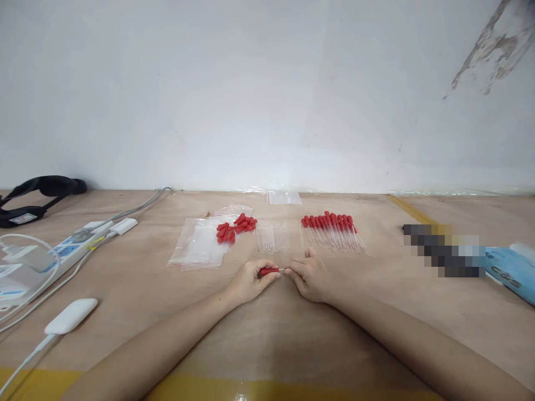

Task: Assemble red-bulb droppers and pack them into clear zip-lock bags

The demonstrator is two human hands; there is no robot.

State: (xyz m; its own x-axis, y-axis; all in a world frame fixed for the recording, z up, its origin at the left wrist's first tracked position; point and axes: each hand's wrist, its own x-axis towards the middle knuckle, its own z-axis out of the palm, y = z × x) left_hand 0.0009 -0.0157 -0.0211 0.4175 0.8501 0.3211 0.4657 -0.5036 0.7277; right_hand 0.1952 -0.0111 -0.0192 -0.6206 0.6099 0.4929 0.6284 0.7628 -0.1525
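Between thumb and fingers, my left hand (249, 280) grips a red rubber dropper bulb (268, 271) lying sideways. My right hand (310, 277) pinches a thin clear dropper tube (281, 270), whose end meets the bulb's mouth; how deep it sits I cannot tell. Just beyond my hands lies a row of loose clear tubes (271, 238). Left of them is a pile of loose red bulbs (236, 227), partly over clear zip bags (200, 245). On the right, several droppers with red bulbs on clear tubes (334, 229) lie side by side, bulbs facing the wall.
A power strip (69, 245) with plugs and cables runs along the left, near a white charger-like piece (72, 316) and a black headset-like strap (45, 195). A small clear bag (285, 197) lies by the wall. A blue packet (512, 273) and a blurred-out dark object are at right.
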